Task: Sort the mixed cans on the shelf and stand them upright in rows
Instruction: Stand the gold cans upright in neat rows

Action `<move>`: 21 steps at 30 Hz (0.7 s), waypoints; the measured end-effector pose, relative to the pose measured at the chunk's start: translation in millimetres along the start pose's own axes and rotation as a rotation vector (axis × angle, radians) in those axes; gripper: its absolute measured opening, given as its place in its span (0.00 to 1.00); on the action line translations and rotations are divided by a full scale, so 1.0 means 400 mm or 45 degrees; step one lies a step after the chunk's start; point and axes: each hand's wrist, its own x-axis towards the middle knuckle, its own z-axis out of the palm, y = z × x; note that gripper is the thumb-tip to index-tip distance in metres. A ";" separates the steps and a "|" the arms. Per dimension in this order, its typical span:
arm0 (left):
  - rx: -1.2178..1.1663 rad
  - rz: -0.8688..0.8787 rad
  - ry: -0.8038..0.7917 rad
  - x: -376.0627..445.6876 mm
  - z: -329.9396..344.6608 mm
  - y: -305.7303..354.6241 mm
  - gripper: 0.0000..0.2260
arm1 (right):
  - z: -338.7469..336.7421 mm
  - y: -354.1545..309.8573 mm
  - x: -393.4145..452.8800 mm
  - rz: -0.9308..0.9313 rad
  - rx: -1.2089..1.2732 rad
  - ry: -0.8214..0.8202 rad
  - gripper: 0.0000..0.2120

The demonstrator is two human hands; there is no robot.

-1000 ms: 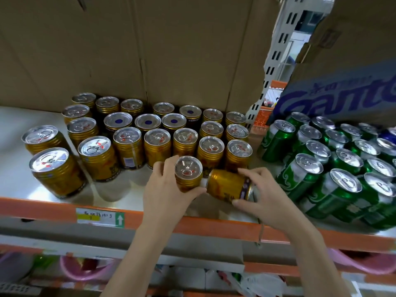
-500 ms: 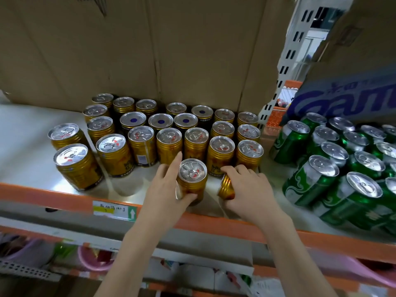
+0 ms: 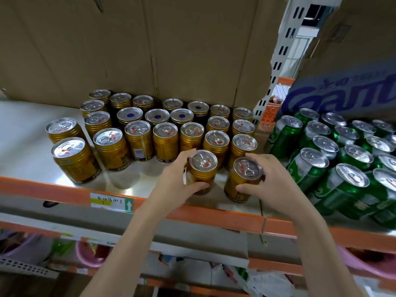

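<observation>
Two gold cans stand upright side by side at the front of the steel shelf. My left hand grips the left gold can round its side. My right hand grips the right gold can, thumb at its base and fingers behind its rim. Behind them stand rows of several upright gold cans; a few in the middle show blue-dotted tops. Several green cans stand in rows to the right.
Cardboard boxes wall off the back of the shelf. A blue-printed carton hangs over the green cans. The orange shelf edge carries a price label. A white slotted upright separates the two can groups.
The can that lay on its side in my right hand has been turned upright beside the left one. My left hand kept hold of its can.
</observation>
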 end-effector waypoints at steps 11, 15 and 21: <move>0.115 0.128 -0.157 0.025 0.001 0.019 0.36 | -0.004 0.014 -0.013 -0.026 0.000 0.106 0.36; 0.055 0.090 -0.118 0.019 0.032 0.019 0.38 | 0.015 0.011 -0.020 -0.005 -0.064 0.163 0.37; 0.037 0.087 -0.049 0.026 0.048 0.010 0.39 | 0.046 0.016 -0.019 -0.024 -0.073 0.268 0.36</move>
